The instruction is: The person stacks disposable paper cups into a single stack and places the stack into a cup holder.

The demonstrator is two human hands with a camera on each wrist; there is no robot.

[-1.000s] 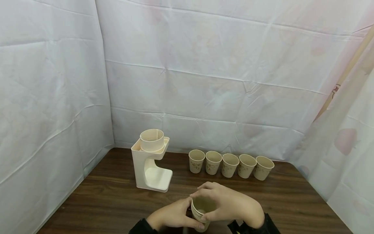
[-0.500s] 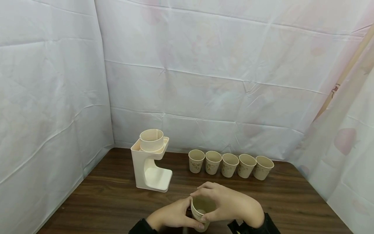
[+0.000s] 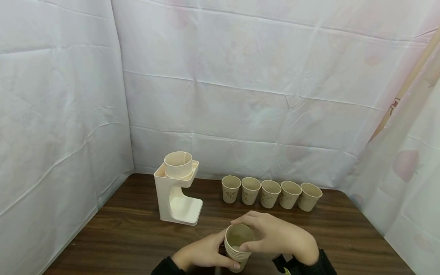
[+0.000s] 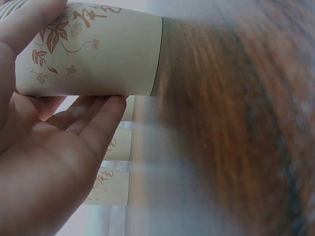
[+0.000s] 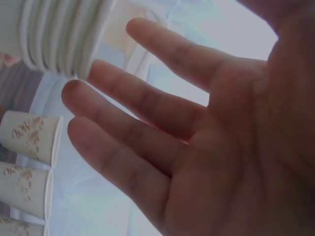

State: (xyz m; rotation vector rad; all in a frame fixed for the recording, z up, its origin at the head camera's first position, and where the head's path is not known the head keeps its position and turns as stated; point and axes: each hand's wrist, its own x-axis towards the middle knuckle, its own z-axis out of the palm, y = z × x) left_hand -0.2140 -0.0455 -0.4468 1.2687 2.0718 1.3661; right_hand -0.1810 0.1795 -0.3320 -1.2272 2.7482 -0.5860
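My left hand [image 3: 205, 251] grips a nested stack of beige paper cups [image 3: 232, 253], thumb on the near side. The left wrist view shows brown leaf and flower print on the lowest cup [image 4: 103, 56], its base close to or on the table; I cannot tell whether it touches. Over the stack's right side is my right hand [image 3: 276, 235], thumb near the top rim. Seen from the right wrist, its fingers [image 5: 147, 101] are nearly straight beside the stacked rims [image 5: 64, 39], with a fingertip at or very near the top one.
A cream plastic stand [image 3: 165, 198] with a round open holder [image 3: 178, 168] on top stands to the left. A row of several single paper cups [image 3: 249, 191] lines the back of the dark wooden table [image 3: 120, 233]. White curtains [image 3: 223, 95] hang behind.
My right hand has loosened and shifted a little to the right, uncovering more of the top cup's rim. The left hand and the stack have stayed in place.
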